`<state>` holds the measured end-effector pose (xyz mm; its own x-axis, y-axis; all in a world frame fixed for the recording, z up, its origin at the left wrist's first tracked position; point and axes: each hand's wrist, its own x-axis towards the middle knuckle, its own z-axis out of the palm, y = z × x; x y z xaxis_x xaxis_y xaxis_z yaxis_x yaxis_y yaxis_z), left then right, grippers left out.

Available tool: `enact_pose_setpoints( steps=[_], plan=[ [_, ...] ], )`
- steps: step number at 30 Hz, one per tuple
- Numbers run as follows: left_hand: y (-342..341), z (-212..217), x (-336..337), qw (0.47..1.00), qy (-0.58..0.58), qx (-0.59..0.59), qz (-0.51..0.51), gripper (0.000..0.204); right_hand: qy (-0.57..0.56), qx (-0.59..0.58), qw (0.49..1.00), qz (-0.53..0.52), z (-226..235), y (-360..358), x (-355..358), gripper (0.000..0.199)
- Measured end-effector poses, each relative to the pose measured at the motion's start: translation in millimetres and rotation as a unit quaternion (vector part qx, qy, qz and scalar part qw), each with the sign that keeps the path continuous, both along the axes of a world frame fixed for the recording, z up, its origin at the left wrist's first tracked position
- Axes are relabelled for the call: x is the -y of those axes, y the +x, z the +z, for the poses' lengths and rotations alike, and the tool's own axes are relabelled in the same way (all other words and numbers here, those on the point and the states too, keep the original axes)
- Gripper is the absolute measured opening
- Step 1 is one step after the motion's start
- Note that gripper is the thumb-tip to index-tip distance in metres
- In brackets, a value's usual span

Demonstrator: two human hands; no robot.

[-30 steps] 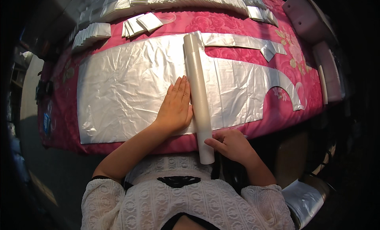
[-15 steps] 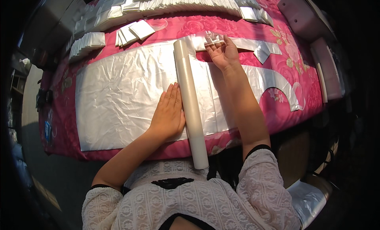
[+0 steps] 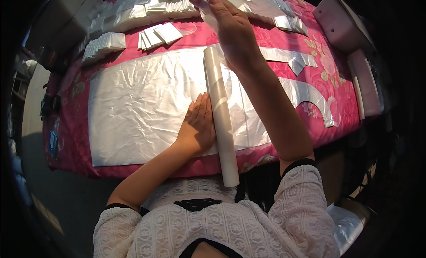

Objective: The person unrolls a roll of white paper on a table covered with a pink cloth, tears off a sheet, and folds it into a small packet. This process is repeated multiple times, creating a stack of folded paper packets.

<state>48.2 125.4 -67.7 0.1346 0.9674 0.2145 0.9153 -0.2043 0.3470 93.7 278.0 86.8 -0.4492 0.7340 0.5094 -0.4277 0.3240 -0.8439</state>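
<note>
A white plastic apron (image 3: 137, 111) lies spread and wrinkled over the table, its curved strap (image 3: 317, 102) toward the right. Across it rests a long pale tube (image 3: 222, 111), its near end jutting past the table's front edge. My left hand (image 3: 199, 122) lies flat on the plastic, fingers together and stretched out, along the tube's left side. Raised over the far part of the table is my right hand (image 3: 233, 31), its fingers closed on thin white plastic (image 3: 259, 5) that spreads out behind it. The exact grip is partly hidden.
A pink flowered cloth (image 3: 71, 129) covers the table. Stacks of folded white packets (image 3: 128, 18) line the far side, with a smaller row (image 3: 104, 47) and several loose packets (image 3: 159, 35) nearer. A pale box (image 3: 339, 23) stands at the far right.
My right hand has risen from the apron's far edge and moved up and left, lifting white plastic with it. My left hand stays beside the tube.
</note>
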Motion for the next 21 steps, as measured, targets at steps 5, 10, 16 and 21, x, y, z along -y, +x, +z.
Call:
enact_pose_setpoints(
  steps=[5,10,16,21],
  plan=[
    [-2,-13,-5,0.994,0.087,-0.071,-0.018,0.066,0.158,0.331,0.927,0.076,-77,-151,112,0.039],
    [7,-21,-11,0.996,0.077,-0.032,-0.017,0.062,0.235,0.411,0.875,0.096,-143,-190,164,0.058],
    [2,-21,-5,0.997,0.066,-0.025,0.005,0.063,0.288,0.257,0.906,0.170,-70,-81,143,0.064],
    [1,15,-6,0.988,-0.136,0.023,-0.068,0.063,0.350,0.366,0.862,0.020,-85,77,81,0.050]
  ],
)
